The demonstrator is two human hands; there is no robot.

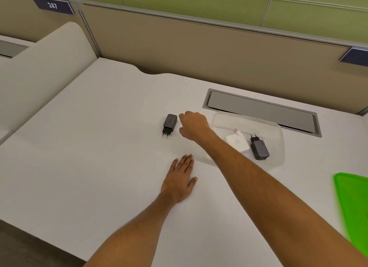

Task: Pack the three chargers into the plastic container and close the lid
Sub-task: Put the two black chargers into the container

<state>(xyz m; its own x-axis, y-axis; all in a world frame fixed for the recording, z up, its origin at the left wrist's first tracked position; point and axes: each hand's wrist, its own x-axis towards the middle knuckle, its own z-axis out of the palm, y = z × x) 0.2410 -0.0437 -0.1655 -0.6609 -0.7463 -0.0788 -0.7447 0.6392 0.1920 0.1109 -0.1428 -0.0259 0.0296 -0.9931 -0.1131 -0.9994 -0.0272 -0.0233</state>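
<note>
last charger lies just left of the reaching right hand

the right hand (194,127) is stretched out across the white surface (99,147), knuckles up, fingers curled loosely and apart, holding nothing. just beside it, on its left, lies the black charger (169,124), flat on the surface and not yet touched as far as can be seen; a thin strip of surface shows between fingertips and casing. the charger's long axis runs roughly away from the person, prongs pointing back toward the near edge, body toward the partition. so the hand meets it side-on, across its narrow width, which should suit a pinch over the two long sides.

the left hand (180,180) rests palm down and flat on the surface, fingers together, empty. it sits nearer the person and below the charger, so the right hand is plainly the closer of the two.

the clear plastic container (276,131) stands to the right of the right hand, its near-left part hidden behind the forearm. inside it lie the white charger (238,142) and the dark grey charger (259,149), side by side. the green lid (352,203) lies well apart at the right edge, off the container.

two of three are packed; judged from this, the carry will run rightward, over the container's left wall.
</note>
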